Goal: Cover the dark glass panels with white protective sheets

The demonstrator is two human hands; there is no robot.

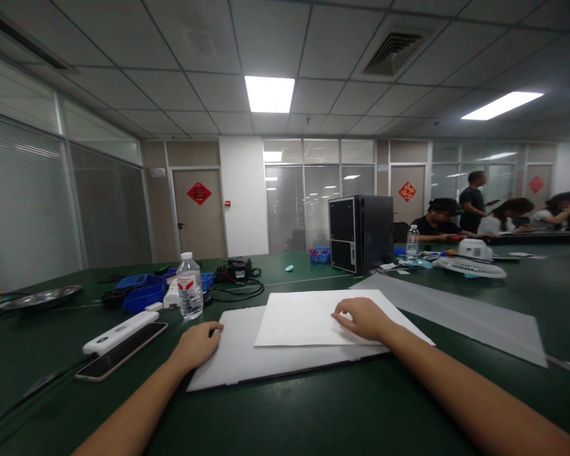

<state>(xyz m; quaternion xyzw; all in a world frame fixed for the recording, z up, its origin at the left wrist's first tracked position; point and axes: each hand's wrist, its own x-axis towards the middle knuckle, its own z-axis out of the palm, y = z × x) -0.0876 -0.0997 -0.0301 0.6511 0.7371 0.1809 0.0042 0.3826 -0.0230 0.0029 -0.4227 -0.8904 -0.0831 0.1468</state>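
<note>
A flat pale grey-white panel (pixel 232 342) with a dark edge lies on the green table in front of me. On top of it rests a white sheet (pixel 299 316), turned at an angle and reaching past the panel on the right. My left hand (pixel 197 347) is closed at the panel's left edge, fingertips on its border. Over the white sheet is my right hand (pixel 363 318), its thumb and forefinger bent together in a pinch; whatever may be between them is hidden. The other fingers are tucked behind.
A water bottle (pixel 190 288), blue trays (pixel 145 296), a phone (pixel 123 351) and a white bar-shaped device (pixel 121 330) lie left. Beyond stands a black computer case (pixel 375 231). Rightward are a translucent sheet (pixel 475 316) and a white fan (pixel 472 266). Several people sit or stand farther back.
</note>
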